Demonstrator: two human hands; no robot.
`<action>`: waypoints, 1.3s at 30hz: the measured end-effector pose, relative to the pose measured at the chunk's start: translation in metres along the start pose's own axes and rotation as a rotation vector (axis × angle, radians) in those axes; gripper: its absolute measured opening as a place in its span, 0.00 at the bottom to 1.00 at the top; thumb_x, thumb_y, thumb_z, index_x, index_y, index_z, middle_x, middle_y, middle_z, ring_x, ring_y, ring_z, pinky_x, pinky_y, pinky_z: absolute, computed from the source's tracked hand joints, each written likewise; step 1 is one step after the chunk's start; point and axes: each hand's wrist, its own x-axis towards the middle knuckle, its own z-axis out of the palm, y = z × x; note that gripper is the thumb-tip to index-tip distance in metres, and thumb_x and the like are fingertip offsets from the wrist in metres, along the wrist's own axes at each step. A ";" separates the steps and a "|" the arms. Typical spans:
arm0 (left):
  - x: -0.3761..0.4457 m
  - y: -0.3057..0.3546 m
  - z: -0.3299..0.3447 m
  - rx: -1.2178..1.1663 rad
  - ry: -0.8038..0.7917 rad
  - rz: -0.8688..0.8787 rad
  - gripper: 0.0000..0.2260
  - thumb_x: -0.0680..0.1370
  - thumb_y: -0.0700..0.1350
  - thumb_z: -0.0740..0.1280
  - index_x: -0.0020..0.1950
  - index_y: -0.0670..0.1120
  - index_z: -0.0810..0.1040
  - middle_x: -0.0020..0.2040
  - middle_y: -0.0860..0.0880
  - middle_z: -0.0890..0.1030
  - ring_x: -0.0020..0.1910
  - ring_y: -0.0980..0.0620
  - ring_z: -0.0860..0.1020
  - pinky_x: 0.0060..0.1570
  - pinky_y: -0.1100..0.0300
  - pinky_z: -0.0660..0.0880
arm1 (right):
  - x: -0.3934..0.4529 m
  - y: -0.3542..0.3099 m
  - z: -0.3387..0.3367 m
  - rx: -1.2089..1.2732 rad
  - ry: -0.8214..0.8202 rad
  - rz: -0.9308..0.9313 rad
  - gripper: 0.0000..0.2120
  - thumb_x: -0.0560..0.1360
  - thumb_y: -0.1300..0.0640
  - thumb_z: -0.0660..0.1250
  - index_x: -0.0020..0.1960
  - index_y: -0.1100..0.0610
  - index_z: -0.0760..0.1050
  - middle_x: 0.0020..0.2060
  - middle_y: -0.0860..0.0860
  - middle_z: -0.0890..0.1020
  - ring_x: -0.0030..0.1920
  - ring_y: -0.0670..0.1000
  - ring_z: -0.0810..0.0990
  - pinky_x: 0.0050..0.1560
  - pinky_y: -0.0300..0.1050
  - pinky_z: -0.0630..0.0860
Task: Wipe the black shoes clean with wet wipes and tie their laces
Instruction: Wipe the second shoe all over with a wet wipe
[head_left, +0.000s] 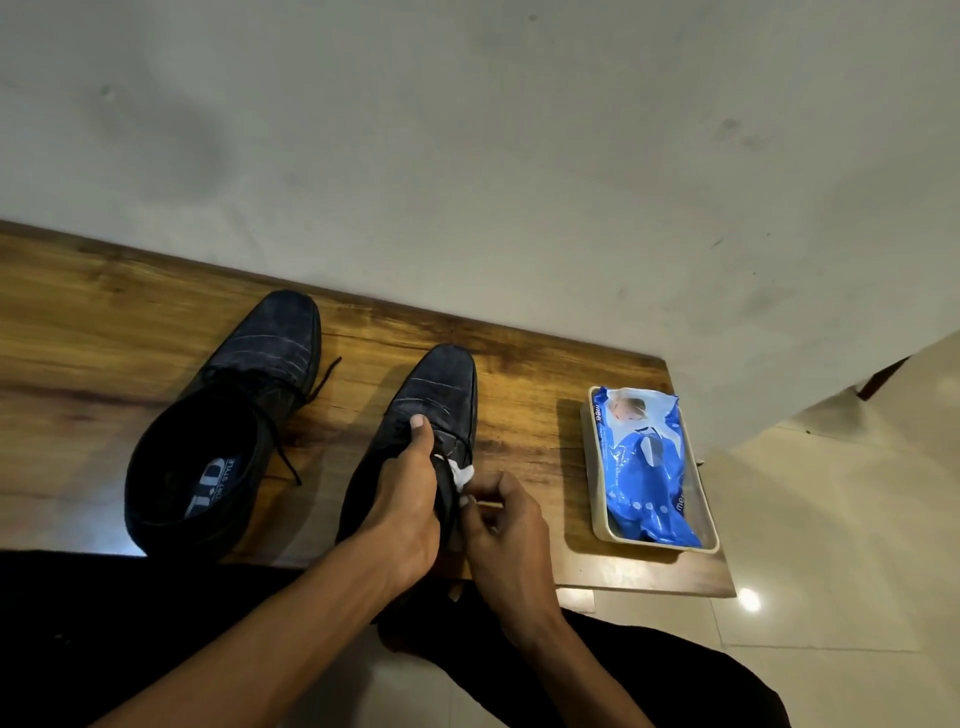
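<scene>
Two black shoes stand on a wooden bench (519, 374), toes pointing away from me. The left shoe (223, 415) has loose laces trailing onto the wood. My left hand (402, 512) grips the right shoe (441, 389) over its opening, thumb on the upper. My right hand (501, 525) pinches a small white wet wipe (463, 474) against that shoe's right side. The right shoe's laces are hidden under my hands.
A blue pack of wet wipes (647, 467) lies in a cream tray (602, 530) at the bench's right end. A grey wall rises behind the bench. Pale floor tiles lie to the right. My dark-trousered legs fill the bottom.
</scene>
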 end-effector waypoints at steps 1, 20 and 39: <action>-0.002 0.000 0.001 -0.007 -0.003 -0.004 0.27 0.81 0.63 0.59 0.57 0.41 0.80 0.53 0.39 0.85 0.54 0.40 0.83 0.58 0.45 0.77 | -0.003 0.003 0.001 0.049 -0.016 0.057 0.07 0.78 0.61 0.66 0.49 0.50 0.79 0.44 0.48 0.85 0.44 0.48 0.85 0.47 0.54 0.83; 0.000 -0.001 -0.003 0.007 0.025 0.077 0.26 0.80 0.64 0.60 0.59 0.43 0.82 0.56 0.41 0.85 0.57 0.42 0.83 0.65 0.44 0.74 | 0.029 -0.003 0.014 -0.048 0.098 0.096 0.05 0.80 0.59 0.66 0.50 0.52 0.80 0.42 0.45 0.85 0.43 0.42 0.83 0.50 0.48 0.81; 0.014 -0.004 -0.010 0.183 0.036 0.112 0.11 0.78 0.56 0.69 0.53 0.51 0.84 0.55 0.49 0.86 0.57 0.48 0.82 0.65 0.46 0.75 | 0.123 -0.052 0.021 -0.461 0.054 -0.453 0.12 0.75 0.70 0.65 0.49 0.59 0.86 0.47 0.52 0.86 0.47 0.49 0.84 0.46 0.35 0.75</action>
